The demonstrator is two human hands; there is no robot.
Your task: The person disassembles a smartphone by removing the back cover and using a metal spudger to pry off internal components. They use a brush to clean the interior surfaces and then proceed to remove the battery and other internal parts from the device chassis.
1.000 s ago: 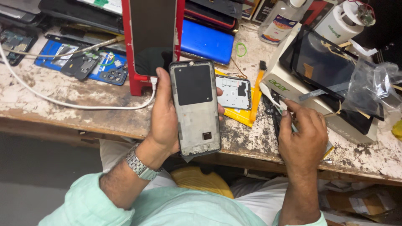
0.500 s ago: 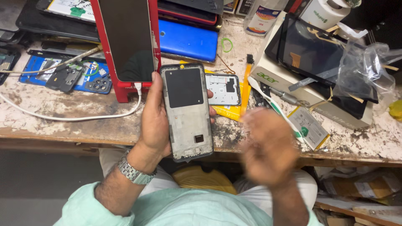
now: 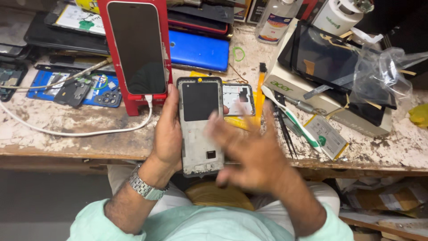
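Left hand [image 3: 167,134] grip clamped on phone frame [image 3: 200,125], fingers wrapped along its left side, holding it upright over the table's [image 3: 67,134] front edge. Right hand [image 3: 254,154] blurred, fingers spread apart, empty, just beside the frame's right side; contact unclear. Red phone stand [image 3: 136,51] holding a dark screen stands near the table's back edge, white cable [image 3: 76,131] running from its base. Black tweezers [image 3: 285,129] lie right of the hands, near the front edge.

Worn workbench [image 3: 53,129] bearing white cable [image 3: 67,132], tweezers [image 3: 285,129]
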